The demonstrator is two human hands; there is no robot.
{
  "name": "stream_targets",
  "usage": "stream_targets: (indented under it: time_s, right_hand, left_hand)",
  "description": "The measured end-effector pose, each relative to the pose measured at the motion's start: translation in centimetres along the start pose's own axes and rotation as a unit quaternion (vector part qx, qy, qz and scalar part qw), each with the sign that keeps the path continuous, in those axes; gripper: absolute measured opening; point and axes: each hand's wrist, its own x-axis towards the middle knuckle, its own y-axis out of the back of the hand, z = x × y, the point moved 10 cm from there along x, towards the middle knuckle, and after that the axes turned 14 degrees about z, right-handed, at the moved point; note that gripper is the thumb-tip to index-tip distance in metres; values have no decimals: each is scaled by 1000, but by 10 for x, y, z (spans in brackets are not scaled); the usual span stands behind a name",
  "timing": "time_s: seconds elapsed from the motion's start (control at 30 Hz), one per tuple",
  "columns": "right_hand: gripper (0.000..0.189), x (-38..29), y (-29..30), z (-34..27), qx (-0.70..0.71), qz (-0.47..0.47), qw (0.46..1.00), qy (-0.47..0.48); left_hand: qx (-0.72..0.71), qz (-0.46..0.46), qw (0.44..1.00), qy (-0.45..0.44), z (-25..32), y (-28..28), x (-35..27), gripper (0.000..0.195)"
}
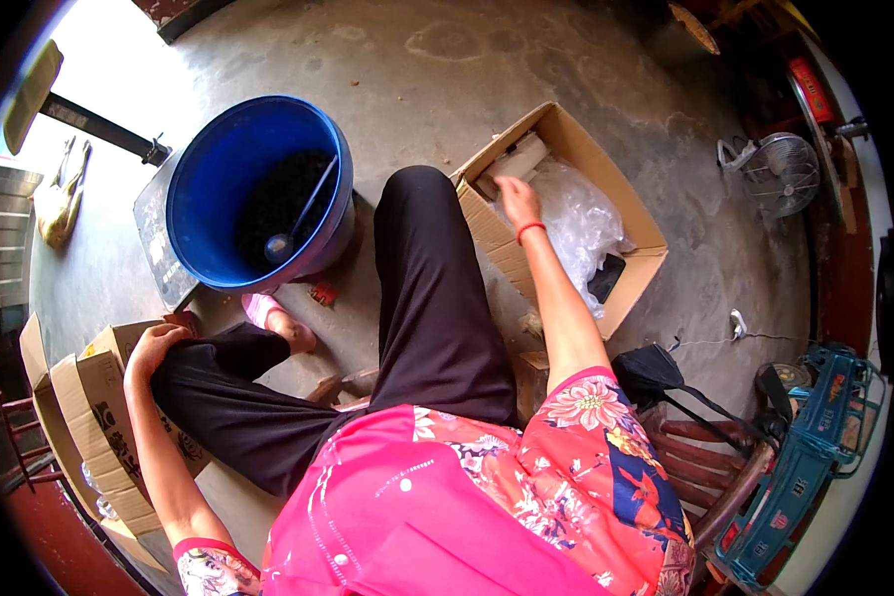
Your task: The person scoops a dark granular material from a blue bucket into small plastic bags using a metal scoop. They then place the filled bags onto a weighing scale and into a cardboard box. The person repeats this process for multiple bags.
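My left hand (158, 346) rests on my left knee, draped over the black trousers with nothing in it. My right hand (520, 200) reaches over the near side of an open cardboard box (644, 272). Its curled fingers are beside a pale packet (521, 158) in the box; whether they grip anything is unclear. Crumpled clear plastic bags (577, 212) fill much of the box, with a dark flat object (606, 277) at one corner. Before my left knee stands a blue plastic tub (208, 179), holding dark loose material (279, 201) and a long-handled ladle (309, 205).
The tub is on a platform scale (159, 231). An open carton (93, 417) stands beside my left leg. To the right are a wooden chair (696, 462) with a black bag (648, 369), a teal toy truck (790, 477) and a fan (781, 175). A dog (58, 205) lies far left.
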Motion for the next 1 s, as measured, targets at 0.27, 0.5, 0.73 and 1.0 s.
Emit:
stream_targets:
  time_s: [0.27,0.5,0.73,1.0]
  right_hand:
    - [37,-31,24,226,-258,-179,935,-167]
    - [30,-28,9,163,-136,-110,974,-147]
    - [31,-30,-34,181,-146,-306,932,-129]
    - [22,-36,12,177,-148,-285,920,-224]
  left_hand:
    - [-49,-10,998,-46,-5,-10,23,35]
    - [-42,6,999,-16,-10,0,9,33]
    - [-36,15,999,-35,-2,-2,14,33]
    - [-72,18,997,-17,-7,-2,11,35]
